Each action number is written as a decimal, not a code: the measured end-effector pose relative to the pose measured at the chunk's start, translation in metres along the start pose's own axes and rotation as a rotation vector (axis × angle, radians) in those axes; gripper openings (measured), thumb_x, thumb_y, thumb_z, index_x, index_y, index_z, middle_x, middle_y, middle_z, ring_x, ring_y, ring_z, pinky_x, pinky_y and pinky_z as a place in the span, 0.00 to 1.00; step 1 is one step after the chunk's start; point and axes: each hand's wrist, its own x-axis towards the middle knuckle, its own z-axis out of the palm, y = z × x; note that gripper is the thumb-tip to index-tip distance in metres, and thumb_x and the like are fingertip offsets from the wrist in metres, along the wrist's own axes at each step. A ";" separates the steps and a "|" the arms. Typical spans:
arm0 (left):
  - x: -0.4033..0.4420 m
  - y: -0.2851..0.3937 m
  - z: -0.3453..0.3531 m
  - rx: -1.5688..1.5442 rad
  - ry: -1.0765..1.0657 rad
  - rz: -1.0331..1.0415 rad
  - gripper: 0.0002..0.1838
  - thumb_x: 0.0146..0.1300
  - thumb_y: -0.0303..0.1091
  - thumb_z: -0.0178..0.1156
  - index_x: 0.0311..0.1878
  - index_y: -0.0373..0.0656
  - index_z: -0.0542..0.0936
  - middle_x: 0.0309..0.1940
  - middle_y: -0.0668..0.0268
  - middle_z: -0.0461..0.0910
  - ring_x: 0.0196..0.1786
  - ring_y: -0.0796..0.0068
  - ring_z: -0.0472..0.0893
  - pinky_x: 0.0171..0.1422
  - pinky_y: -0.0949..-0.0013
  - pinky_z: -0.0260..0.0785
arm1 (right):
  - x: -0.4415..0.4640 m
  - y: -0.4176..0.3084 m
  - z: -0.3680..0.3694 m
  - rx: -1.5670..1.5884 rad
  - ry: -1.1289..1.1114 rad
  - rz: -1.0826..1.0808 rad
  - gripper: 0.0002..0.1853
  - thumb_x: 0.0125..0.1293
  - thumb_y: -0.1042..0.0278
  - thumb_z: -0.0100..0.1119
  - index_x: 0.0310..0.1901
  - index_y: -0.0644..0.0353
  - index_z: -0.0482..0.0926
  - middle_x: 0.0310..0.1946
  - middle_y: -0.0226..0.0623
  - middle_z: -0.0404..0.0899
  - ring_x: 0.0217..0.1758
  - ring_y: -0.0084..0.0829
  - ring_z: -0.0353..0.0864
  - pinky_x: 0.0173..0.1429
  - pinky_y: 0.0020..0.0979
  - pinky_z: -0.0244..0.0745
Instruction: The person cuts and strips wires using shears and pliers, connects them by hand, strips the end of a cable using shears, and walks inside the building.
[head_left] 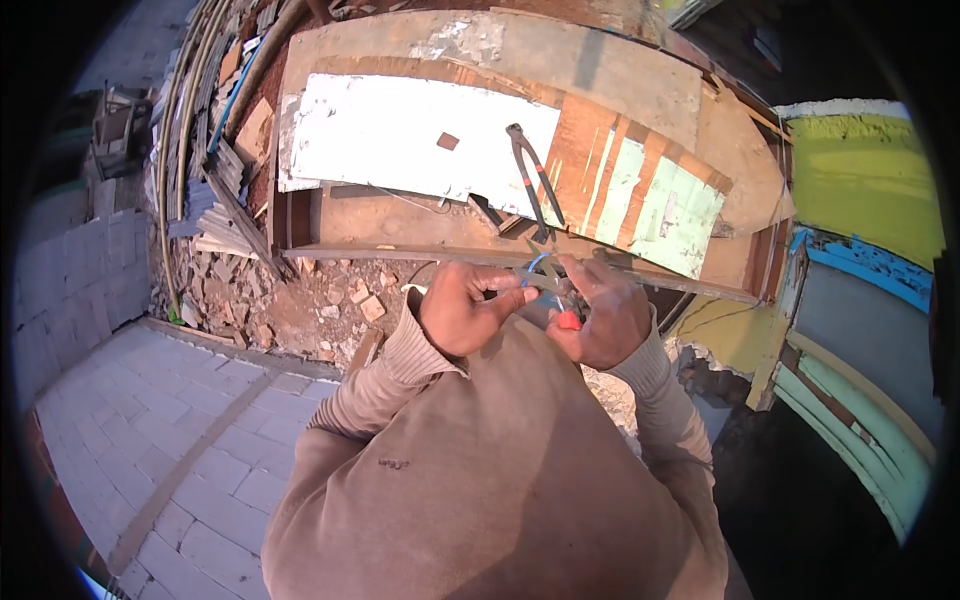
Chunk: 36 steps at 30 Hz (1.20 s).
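Note:
My left hand (pixel 475 308) is closed, thumb and forefinger pinched on the end of a thin blue wire-like strip (pixel 538 262). My right hand (pixel 612 315) is wrapped around a red-handled metal tool (pixel 568 320), whose exact kind is partly hidden by the fingers. Its grey metal part lies between the two hands, close to my left fingertips. Beyond the hands, a pair of pincers (pixel 527 170) with dark and red handles rests open on a white board (pixel 390 130).
A large wooden panel frame (pixel 520 245) spans the area ahead, with a peeling pale green sheet (pixel 670 220) at its right. Broken bricks and rubble (pixel 300 310) lie to the left. Stacked poles (pixel 175 150) and a grey block wall (pixel 85 265) stand farther left. A yellow-green wall (pixel 865 180) rises right.

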 end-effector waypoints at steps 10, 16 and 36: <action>-0.004 0.001 0.002 0.062 -0.074 -0.077 0.07 0.63 0.29 0.68 0.42 0.39 0.88 0.29 0.56 0.87 0.30 0.85 0.80 0.36 0.73 0.72 | 0.004 -0.001 -0.017 -0.010 -0.233 0.086 0.31 0.44 0.61 0.68 0.54 0.64 0.80 0.37 0.45 0.83 0.38 0.48 0.84 0.43 0.42 0.80; -0.004 -0.001 0.004 0.133 -0.080 -0.048 0.07 0.65 0.29 0.66 0.43 0.39 0.88 0.32 0.56 0.88 0.32 0.82 0.83 0.38 0.73 0.74 | 0.006 0.004 -0.016 0.048 -0.403 0.189 0.27 0.44 0.59 0.69 0.49 0.58 0.81 0.31 0.47 0.82 0.37 0.49 0.84 0.43 0.43 0.79; -0.013 0.030 -0.001 0.085 -0.137 0.044 0.08 0.69 0.28 0.61 0.42 0.34 0.86 0.26 0.57 0.85 0.28 0.79 0.79 0.34 0.73 0.70 | -0.011 -0.010 -0.029 0.303 -0.477 0.356 0.20 0.46 0.63 0.65 0.40 0.64 0.74 0.23 0.43 0.75 0.29 0.44 0.79 0.36 0.41 0.73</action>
